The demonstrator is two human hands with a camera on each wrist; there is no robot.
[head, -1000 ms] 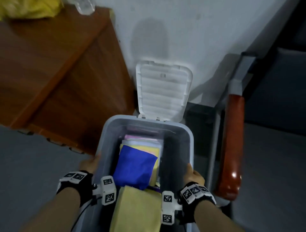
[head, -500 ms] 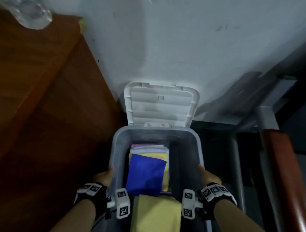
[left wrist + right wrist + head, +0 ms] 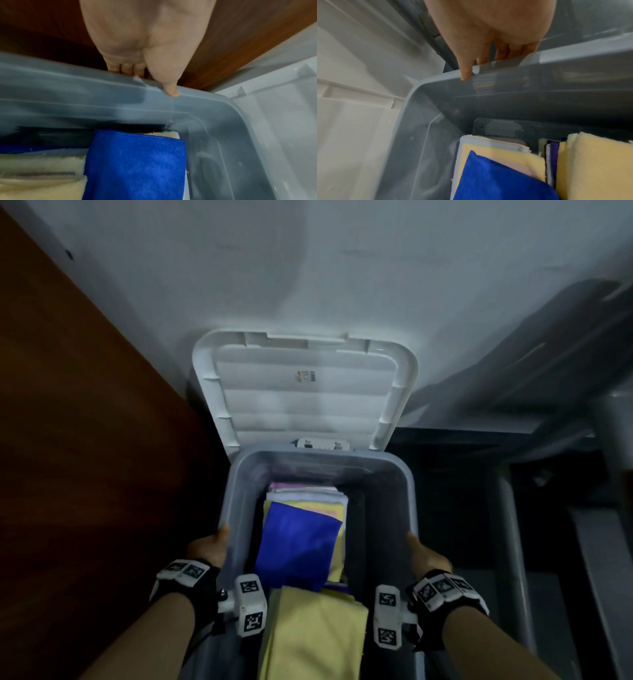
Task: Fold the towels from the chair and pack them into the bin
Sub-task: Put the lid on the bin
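Observation:
A translucent grey bin point(image 3: 322, 455) stands in front of me, its white lid point(image 3: 305, 392) swung open against the wall. Inside lie folded towels: a blue one point(image 3: 296, 546) on a far stack and a yellow one point(image 3: 313, 631) on the near stack. My left hand point(image 3: 209, 549) grips the bin's left rim point(image 3: 120, 86), thumb on top and fingers curled under the lip. On the opposite side my right hand point(image 3: 423, 556) grips the right rim point(image 3: 539, 59) the same way. The blue towel point(image 3: 135, 165) and yellow towel point(image 3: 597, 166) also show in the wrist views.
A brown wooden cabinet point(image 3: 85, 457) stands close on the bin's left. A white wall point(image 3: 342, 268) is behind the lid. Grey metal chair legs point(image 3: 510, 559) run along the right side.
The bin and my view have moved closer to the wall, and the lid now looms larger. Both hands keep their grip on the rims. The chair's red armrest has left the view.

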